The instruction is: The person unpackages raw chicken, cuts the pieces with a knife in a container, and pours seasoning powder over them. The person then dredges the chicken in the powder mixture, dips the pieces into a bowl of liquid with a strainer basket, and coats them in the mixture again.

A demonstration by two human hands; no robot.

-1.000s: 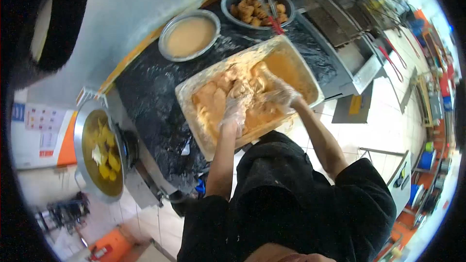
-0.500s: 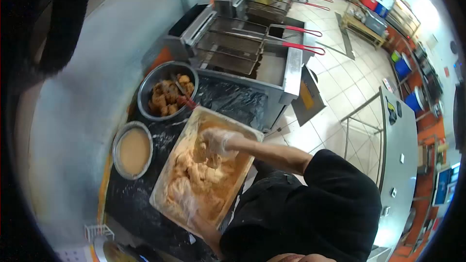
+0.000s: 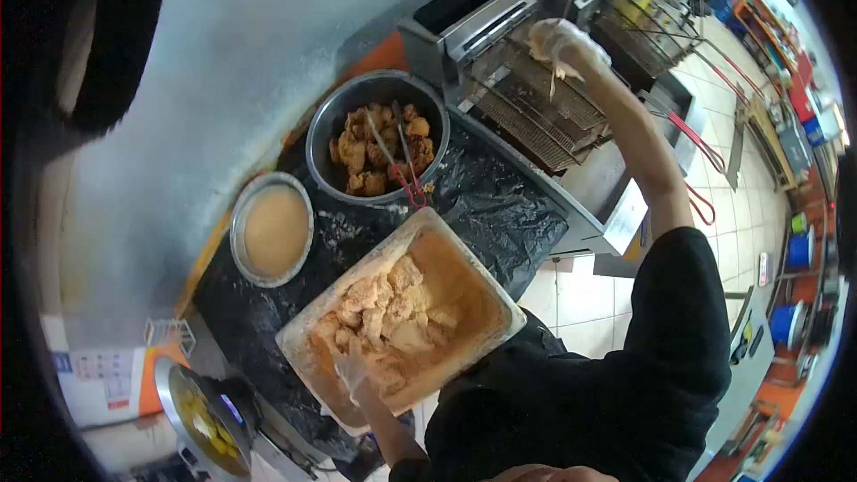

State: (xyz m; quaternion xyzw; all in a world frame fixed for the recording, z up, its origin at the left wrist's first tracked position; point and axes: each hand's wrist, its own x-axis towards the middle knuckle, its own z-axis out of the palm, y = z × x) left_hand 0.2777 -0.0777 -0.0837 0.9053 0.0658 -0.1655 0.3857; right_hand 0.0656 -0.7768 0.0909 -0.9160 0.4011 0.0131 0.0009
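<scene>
A pale rectangular tub (image 3: 486,281) of flour holds several floured chicken pieces (image 3: 402,303). My left hand (image 3: 354,375), in a clear glove, rests inside its near left part with fingers stretched against the chicken; the fingertips blend into the flour. My right hand (image 3: 571,49), gloved and flour-coated, is raised above the fryer (image 3: 589,201). Its fingers are closed around a pale floured chicken piece (image 3: 555,80), mostly hidden, with a thin bit hanging down. Below that hand lies a wire fry basket (image 3: 527,112).
A metal bowl (image 3: 314,156) holds browned fried chicken and red-handled tongs (image 3: 409,180). Beside it stands a bowl of beige batter (image 3: 275,230). Red basket handles (image 3: 696,141) stick out over the fryer's front. A pan with yellow pieces (image 3: 207,428) sits at lower left.
My right hand has left the tub and moved up and right over the fryer with a chicken piece. My left hand stays in the tub. The view has turned and shifted.
</scene>
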